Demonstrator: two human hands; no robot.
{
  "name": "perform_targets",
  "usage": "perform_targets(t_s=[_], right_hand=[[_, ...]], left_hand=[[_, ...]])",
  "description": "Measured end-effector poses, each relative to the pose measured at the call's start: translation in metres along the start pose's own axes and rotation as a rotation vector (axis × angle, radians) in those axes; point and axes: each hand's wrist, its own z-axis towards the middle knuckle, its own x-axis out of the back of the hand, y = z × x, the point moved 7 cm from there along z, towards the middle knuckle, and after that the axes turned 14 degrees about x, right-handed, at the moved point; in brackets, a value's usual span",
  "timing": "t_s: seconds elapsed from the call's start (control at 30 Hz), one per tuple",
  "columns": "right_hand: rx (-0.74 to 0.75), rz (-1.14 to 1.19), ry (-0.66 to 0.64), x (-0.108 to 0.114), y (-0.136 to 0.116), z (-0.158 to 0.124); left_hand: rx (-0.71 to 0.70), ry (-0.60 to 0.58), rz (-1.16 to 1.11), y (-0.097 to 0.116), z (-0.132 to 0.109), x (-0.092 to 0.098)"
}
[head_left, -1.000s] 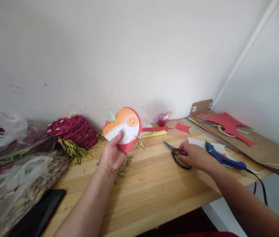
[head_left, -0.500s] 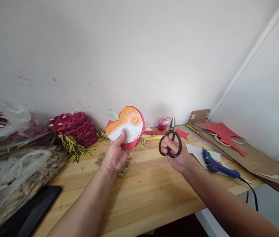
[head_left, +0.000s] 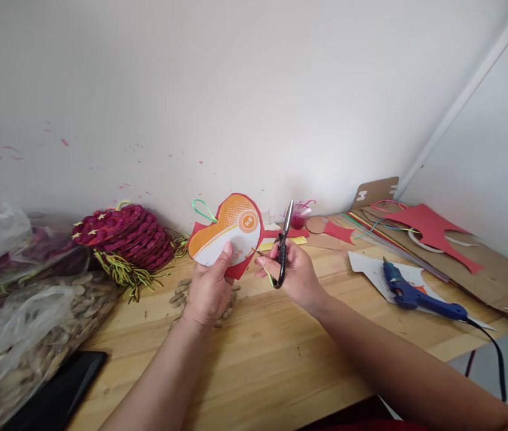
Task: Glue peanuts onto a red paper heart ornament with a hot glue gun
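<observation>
My left hand [head_left: 211,287] grips a heart-shaped card piece [head_left: 231,233], orange and white in front with red paper sticking out behind it. A green cord loop [head_left: 203,209] rises from its upper left. My right hand [head_left: 298,269] is closed around black-handled scissors [head_left: 282,254], whose blades point up. Its thumb and finger are at a short yellow-green string [head_left: 270,276] by the card's lower right edge; whether they pinch it I cannot tell. Behind my left hand lie peanuts [head_left: 182,293] on the wooden table [head_left: 271,353].
A stack of purple-red hearts [head_left: 123,236] with yellow-green tassels stands at left, beside plastic bags [head_left: 33,323] of peanuts and a black flat object [head_left: 58,389]. At right lie a blue glue gun [head_left: 419,296], red paper scraps [head_left: 437,230] and cardboard [head_left: 505,275]. A cup of red liquid [head_left: 300,216] stands near the wall.
My right hand has moved left with the scissors, up to the card's right edge, and the scissors have turned edge-on. My left hand still holds the card in nearly the same place.
</observation>
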Motion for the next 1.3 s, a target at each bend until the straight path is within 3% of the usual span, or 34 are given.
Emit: perform_targets(t_s=[0.17,0.3,0.57,0.77,0.9,1.0,1.1,1.3], right_hand=[[-0.044,-0.087,-0.029,0.008,-0.004,0.005],[-0.002,-0.135,-0.063,0.006,-0.008,0.004],[0.207,-0.364,-0.120,0.005,-0.021,0.000],[0.358,-0.498,-0.150,0.000,-0.033,-0.006],[0.585,-0.605,-0.229,-0.011,-0.048,-0.014],[0.720,-0.611,-0.294,-0.017,-0.055,-0.022],[0.636,-0.479,-0.256,-0.014,-0.049,-0.020],[0.112,-0.183,0.081,0.014,-0.017,0.000]], left_hand=[[-0.286,0.087,0.488,0.007,-0.002,0.006],[-0.352,0.104,0.739,0.001,-0.003,0.004],[-0.255,-0.016,0.734,-0.011,-0.007,-0.010],[-0.197,0.002,0.678,-0.010,-0.010,-0.011],[-0.238,0.098,0.675,-0.011,-0.011,-0.003],[-0.274,0.083,0.663,-0.013,-0.011,-0.002],[-0.268,0.124,0.527,-0.011,-0.010,0.001],[0.003,0.262,-0.021,-0.019,-0.003,0.010]])
